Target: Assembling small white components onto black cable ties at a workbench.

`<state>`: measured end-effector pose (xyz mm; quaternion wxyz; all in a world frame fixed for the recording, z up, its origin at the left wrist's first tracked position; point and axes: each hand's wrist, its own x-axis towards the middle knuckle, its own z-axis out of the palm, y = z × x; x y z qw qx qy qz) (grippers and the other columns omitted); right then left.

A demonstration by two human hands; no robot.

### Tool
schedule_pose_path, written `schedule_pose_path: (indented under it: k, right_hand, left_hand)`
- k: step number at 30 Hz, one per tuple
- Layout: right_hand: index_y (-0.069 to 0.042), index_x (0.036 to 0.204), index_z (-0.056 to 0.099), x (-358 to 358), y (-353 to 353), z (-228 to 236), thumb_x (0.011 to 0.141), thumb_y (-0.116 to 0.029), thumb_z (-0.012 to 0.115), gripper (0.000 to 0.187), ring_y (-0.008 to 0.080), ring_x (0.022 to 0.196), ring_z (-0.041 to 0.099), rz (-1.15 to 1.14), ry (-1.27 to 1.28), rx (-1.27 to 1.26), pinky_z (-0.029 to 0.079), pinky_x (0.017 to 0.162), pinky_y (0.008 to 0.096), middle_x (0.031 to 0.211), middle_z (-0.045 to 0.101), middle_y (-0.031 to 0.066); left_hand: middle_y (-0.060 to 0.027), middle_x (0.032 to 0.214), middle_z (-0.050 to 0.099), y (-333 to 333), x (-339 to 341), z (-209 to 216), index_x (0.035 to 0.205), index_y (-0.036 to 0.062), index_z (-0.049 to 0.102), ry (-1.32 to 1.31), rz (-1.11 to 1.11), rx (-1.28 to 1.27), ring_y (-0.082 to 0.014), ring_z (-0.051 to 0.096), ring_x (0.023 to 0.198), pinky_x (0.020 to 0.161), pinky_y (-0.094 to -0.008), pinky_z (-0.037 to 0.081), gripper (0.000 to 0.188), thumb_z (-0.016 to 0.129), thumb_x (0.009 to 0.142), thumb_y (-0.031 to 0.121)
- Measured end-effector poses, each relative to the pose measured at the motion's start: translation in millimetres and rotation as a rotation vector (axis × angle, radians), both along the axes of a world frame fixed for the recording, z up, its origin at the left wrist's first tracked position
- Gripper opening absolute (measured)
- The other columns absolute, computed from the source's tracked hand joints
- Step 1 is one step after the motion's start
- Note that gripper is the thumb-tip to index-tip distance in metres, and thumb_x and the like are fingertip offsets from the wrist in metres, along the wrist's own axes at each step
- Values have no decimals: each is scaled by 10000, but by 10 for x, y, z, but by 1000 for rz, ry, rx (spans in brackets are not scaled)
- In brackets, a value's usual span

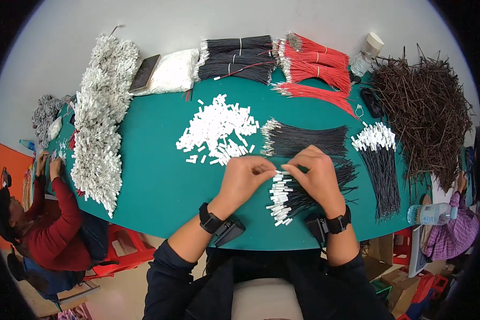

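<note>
My left hand (246, 178) is closed in a pinch on a small white connector sleeve (279, 172). Fingertips of my right hand (317, 173) press together close beside it, on the end of a thin black wire that they mostly hide. Below both hands lies a loose bundle of black wires (304, 196), their left ends capped with white sleeves (280, 202). Just beyond the hands is a bundle of black wires (309, 140) with bare metal tips at its left. A heap of loose white sleeves (216, 128) spreads at the far left of my hands.
Capped black wires (380, 170) lie at right, beside a large tangle of dark brown wires (421, 117). Red bundles (317, 66), black bundles (237, 58) and a white bag (173, 72) line the back. Left, a tall white connector pile (98, 128) separates me from a person in red (56, 229).
</note>
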<state>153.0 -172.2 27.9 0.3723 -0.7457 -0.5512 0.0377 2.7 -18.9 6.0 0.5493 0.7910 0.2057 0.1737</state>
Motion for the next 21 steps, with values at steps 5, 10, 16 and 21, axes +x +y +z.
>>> schedule_pose_path:
  k: [5,10,16,21]
  right_hand:
    - [-9,944,733,36,26,-93,778,-23,782,174,312,867,633,-136,-76,40,526,778,414,880,671,126]
    - [-12,982,727,33,94,-125,771,-23,784,220,308,914,628,-172,-137,3,531,811,410,909,656,126]
    - [-14,953,734,64,121,-207,765,-12,776,193,301,909,629,-154,-181,-31,530,779,401,868,648,106]
    - [-10,938,733,102,114,-234,771,-1,763,169,301,881,629,-111,-198,35,527,756,396,874,662,107]
  left_hand:
    - [-43,804,693,40,4,16,1009,60,769,-20,-88,314,-199,628,748,697,-324,508,221,826,796,77]
    - [-45,935,654,227,32,-30,999,72,762,-58,157,730,-278,567,966,826,-384,475,246,810,757,64]
    - [-50,1045,624,260,50,-107,971,66,751,-32,134,884,-283,549,1032,850,-386,475,229,798,748,33]
    - [-50,929,636,276,27,-84,936,51,734,-40,142,754,-262,586,960,822,-376,496,218,803,734,7]
